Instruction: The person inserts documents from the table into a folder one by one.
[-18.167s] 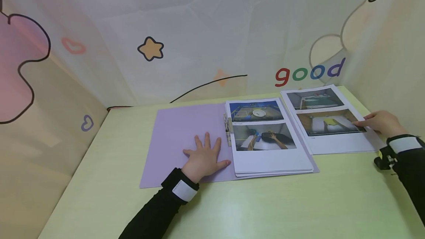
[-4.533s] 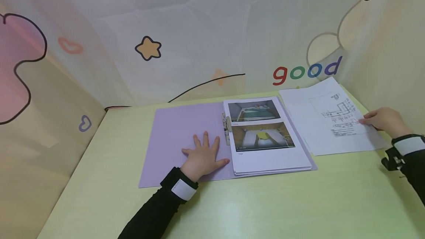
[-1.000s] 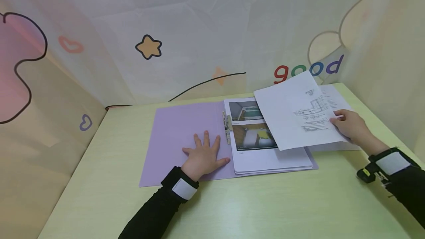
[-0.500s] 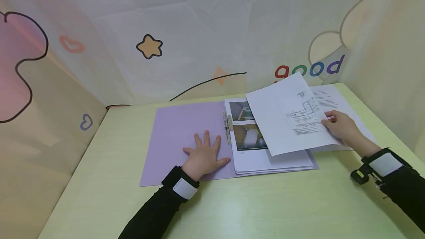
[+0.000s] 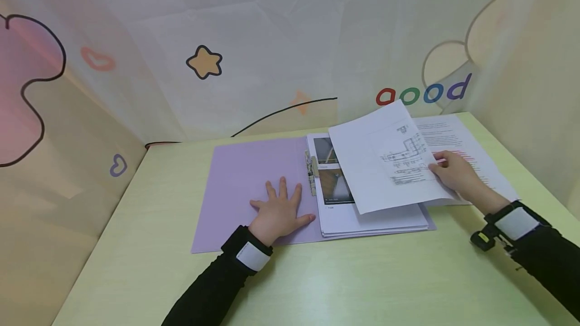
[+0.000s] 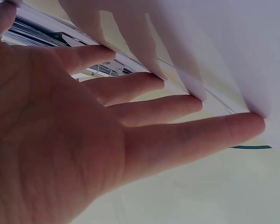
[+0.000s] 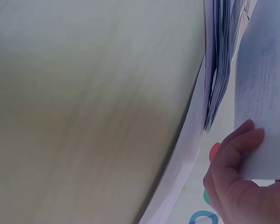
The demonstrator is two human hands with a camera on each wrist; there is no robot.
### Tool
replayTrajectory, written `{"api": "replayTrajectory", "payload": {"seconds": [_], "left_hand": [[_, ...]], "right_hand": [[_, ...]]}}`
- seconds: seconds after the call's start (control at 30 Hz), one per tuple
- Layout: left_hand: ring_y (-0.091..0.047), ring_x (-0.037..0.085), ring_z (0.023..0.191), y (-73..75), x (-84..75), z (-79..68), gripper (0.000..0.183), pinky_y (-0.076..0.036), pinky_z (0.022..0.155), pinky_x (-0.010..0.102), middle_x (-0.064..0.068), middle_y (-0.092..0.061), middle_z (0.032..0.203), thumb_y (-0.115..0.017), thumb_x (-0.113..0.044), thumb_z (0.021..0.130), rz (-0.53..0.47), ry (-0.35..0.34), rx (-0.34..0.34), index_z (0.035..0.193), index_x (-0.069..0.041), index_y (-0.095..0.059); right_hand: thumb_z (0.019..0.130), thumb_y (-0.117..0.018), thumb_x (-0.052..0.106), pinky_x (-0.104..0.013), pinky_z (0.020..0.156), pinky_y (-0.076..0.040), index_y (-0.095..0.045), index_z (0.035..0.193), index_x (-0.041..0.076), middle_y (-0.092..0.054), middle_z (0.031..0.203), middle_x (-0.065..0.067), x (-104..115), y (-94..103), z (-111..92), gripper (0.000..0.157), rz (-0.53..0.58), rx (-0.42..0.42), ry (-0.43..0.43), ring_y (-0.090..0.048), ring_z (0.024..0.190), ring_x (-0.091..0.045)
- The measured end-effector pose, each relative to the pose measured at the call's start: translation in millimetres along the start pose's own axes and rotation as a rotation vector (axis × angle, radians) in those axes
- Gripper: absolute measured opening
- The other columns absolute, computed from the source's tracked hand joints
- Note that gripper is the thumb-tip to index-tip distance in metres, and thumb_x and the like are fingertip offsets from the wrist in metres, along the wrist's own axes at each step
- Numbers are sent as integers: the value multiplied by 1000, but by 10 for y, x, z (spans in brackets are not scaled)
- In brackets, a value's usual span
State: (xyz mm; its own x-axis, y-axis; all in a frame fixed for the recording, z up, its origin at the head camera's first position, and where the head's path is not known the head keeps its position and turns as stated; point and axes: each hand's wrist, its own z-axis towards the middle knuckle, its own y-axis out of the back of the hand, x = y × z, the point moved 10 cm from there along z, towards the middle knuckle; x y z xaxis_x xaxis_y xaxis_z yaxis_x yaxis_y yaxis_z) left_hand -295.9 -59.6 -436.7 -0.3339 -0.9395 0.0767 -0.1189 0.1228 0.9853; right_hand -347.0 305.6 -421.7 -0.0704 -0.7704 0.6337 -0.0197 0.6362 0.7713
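Note:
My left hand [image 5: 281, 215] lies flat with fingers spread on the left cover of an open purple folder [image 5: 249, 170]. A metal clip [image 5: 312, 172] runs along the folder's spine. Between thumb and fingers, my right hand [image 5: 457, 175] pinches the right edge of a white paper sheet [image 5: 371, 160] printed with a line drawing. That sheet is raised and tilted, overlapping the photo pages [image 5: 335, 220] stacked in the folder. In the right wrist view, the fingers [image 7: 252, 140] curl over the sheet's edge. The left wrist view shows the left palm and straight fingers [image 6: 200, 133] against the cover.
Right of the folder lies a loose paper pile [image 5: 453, 132], a text page with some red lines on top, partly covered by the held sheet. A printed cloth [image 5: 272, 39] hangs behind the pale table [image 5: 340, 286].
Since the oldest frame, the photo page from the right pile has come onto the folder stack. The drawing sheet has since been lifted leftward, uncovering the text page. The left hand stays put.

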Motion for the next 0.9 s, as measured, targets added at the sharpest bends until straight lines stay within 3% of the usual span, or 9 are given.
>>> {"api": "replayTrajectory", "payload": {"seconds": [0.27,0.67,0.9], "left_hand": [[-20,56,133,10,0,-7,84,-34,75,76,25,-20,153,-39,-71,87,-6,3,7,151,-18,-28],[-18,56,134,4,2,-7,84,-33,75,76,25,-18,153,-38,-72,87,-15,7,21,151,-18,-27],[-19,55,134,2,6,-10,84,-34,76,76,24,-18,153,-38,-72,87,-10,12,23,151,-18,-27]], "right_hand": [[98,-46,16,-42,76,-39,-36,129,-14,-45,111,-30,90,-79,-10,45,11,30,5,-44,94,-38],[98,-46,17,-44,78,-40,-34,131,-13,-44,115,-32,200,-181,-48,46,13,41,-10,-45,97,-39],[98,-46,17,-37,72,-44,-34,130,-12,-45,115,-31,234,-255,-65,45,48,61,-5,-48,97,-37]]}}
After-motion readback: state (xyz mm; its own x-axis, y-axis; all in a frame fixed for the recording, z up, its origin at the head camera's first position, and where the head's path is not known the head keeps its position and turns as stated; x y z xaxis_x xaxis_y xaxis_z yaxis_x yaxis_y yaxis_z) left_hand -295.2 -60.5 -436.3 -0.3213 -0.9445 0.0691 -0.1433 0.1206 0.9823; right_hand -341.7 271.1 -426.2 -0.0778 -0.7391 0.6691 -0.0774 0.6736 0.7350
